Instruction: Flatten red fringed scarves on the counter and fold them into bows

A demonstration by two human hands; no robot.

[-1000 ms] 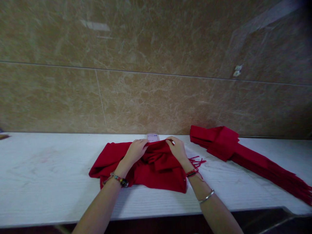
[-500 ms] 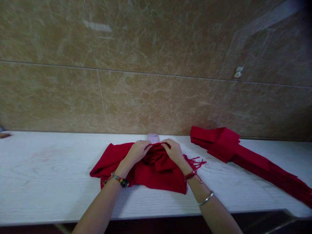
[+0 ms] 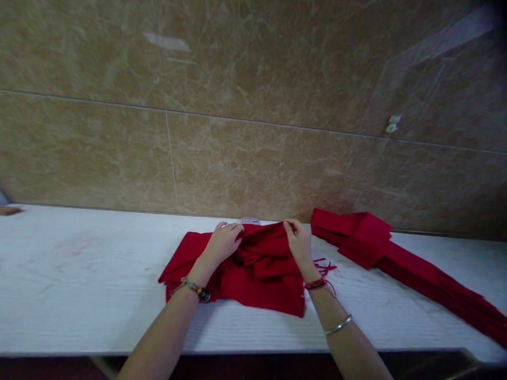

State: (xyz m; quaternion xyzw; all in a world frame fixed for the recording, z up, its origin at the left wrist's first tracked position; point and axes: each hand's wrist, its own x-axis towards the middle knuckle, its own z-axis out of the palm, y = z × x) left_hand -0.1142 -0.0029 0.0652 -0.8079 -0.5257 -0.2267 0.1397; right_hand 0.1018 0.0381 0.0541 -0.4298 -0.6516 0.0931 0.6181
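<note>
A crumpled red scarf (image 3: 263,293) with a fringe at its right side lies on the white table (image 3: 79,285) in front of me. My left hand (image 3: 222,244) is closed on the scarf's far edge, left of its middle. At the right end of that raised edge, my right hand (image 3: 298,244) pinches the cloth between thumb and fingers. Between the hands the edge is stretched and lifted, with loose folds below it. Behind the scarf a phone (image 3: 250,220) shows only its top part; the cloth hides the rest.
To the right lies a second red scarf (image 3: 366,237), folded long and narrow, its fringed end reaching the table's right front. A marbled tile wall (image 3: 253,158) rises behind the table. A small brown object (image 3: 10,210) sits at the far left.
My right hand has moved right and slightly up along the scarf's edge, away from my left hand. The edge between them is now wider and covers more of the phone.
</note>
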